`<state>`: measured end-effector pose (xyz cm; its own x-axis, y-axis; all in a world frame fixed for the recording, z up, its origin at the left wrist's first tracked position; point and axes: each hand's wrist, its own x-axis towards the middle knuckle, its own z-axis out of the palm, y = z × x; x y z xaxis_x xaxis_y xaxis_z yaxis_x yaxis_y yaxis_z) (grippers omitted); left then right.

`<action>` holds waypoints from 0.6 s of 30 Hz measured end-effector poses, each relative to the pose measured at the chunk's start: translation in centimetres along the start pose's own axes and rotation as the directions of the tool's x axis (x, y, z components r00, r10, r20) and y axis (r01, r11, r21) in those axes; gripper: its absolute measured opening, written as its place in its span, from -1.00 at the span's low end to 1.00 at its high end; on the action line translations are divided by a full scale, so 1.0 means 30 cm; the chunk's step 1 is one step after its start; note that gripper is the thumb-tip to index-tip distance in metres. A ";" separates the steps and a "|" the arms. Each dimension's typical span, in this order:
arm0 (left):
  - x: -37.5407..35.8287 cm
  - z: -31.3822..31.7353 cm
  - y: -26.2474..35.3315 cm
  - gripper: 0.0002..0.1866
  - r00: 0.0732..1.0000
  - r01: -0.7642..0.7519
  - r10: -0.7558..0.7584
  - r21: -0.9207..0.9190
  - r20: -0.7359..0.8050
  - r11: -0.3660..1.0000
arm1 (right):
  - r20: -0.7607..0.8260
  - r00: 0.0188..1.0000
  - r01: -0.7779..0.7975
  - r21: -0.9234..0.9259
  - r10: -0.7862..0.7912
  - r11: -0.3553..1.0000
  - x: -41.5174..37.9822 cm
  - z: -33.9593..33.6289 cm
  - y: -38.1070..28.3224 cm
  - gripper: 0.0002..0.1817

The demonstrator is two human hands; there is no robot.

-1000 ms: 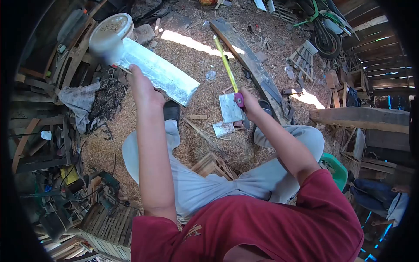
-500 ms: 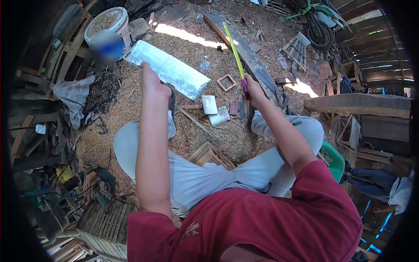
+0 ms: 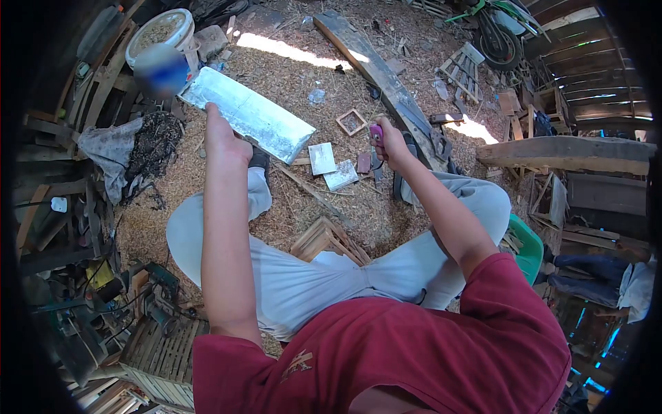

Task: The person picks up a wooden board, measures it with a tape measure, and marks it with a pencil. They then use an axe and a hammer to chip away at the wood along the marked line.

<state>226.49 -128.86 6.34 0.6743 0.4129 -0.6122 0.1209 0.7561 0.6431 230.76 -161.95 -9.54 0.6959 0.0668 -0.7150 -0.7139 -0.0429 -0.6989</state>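
**Metal sheet held up, tape measure gripped**

A long metal sheet is held by the left hand, which is closed on its near edge; the sheet is tilted up over the sawdust floor, its far end close to a white bucket. The right hand is clamped around a pink tape measure, raised above the floor and well apart from the left hand. No tape blade can be made out.

Between the two hands, small metal offcuts are seen lying flat on the sawdust, with a little square wooden frame just beyond them. A dark plank is laid slantwise behind the right hand. A slatted wooden piece is placed between the person's knees, and a heap of dark debris is seen to the left.
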 end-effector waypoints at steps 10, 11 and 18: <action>-0.016 0.024 -0.008 -0.31 0.992 -0.004 0.005 -0.012 0.123 1.000 | 0.076 0.996 0.063 -0.220 -0.047 0.973 0.048 -0.042 0.143 -0.65; -0.027 0.037 -0.004 -0.34 0.992 -0.001 0.004 -0.021 0.124 1.000 | 0.065 0.997 0.045 -0.223 -0.032 0.974 0.055 -0.055 0.169 -0.66; -0.079 0.086 -0.042 -0.39 0.981 0.041 -0.024 -0.088 0.191 0.995 | -0.049 0.993 -0.118 -0.415 0.107 0.902 0.115 -0.166 0.272 -0.81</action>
<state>226.61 -132.09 8.18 0.7980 0.2904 -0.5280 0.0837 0.8143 0.5744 227.72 -167.03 -17.82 0.6182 0.0133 -0.7859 -0.6940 -0.4603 -0.5536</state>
